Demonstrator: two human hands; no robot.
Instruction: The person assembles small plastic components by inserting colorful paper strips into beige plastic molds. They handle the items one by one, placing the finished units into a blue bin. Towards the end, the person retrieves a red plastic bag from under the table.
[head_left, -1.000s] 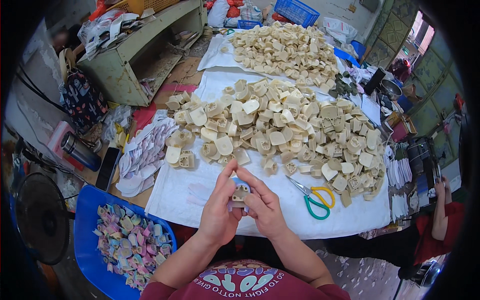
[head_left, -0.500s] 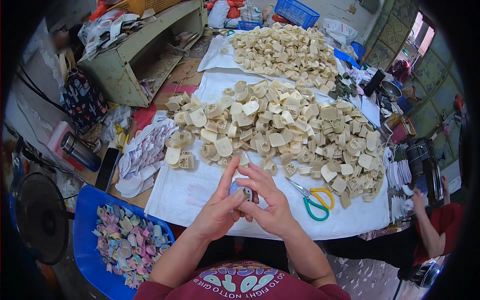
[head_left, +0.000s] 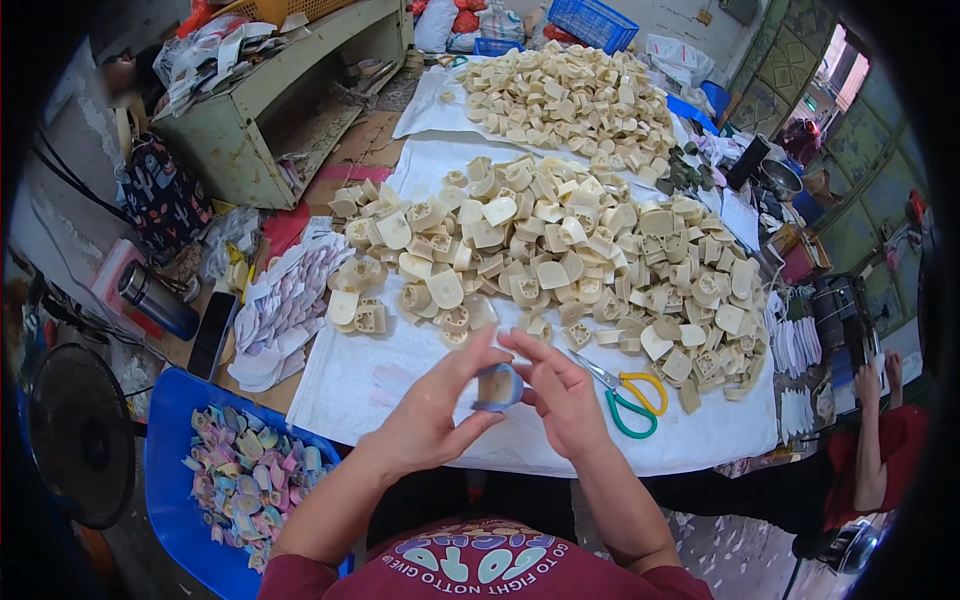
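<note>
Between my hands, above the white cloth (head_left: 340,385), is a small shoe heel (head_left: 494,388) with a blue covering around its side and a brownish face toward me. My left hand (head_left: 432,412) is closed on it, thumb along the lower edge and fingers behind. At the heel's right edge, my right hand (head_left: 572,408) has its fingers bent against it; part of their contact is hidden. Bare cream heels (head_left: 560,250) lie heaped just beyond my hands. Scissors (head_left: 632,395) with one yellow and one green handle rest to the right.
At the lower left, a blue bin (head_left: 165,480) holds pastel-covered heels. Pale cut pieces (head_left: 275,310) are piled left of the cloth, beside a phone (head_left: 212,335) and a flask (head_left: 158,302). A second heap (head_left: 570,100) lies farther back. A co-worker's arm (head_left: 870,440) is at right.
The heel has turned, showing its brownish face instead of its holed end. My hands have loosened from a tight clasp and moved slightly apart. The co-worker's hands have shifted.
</note>
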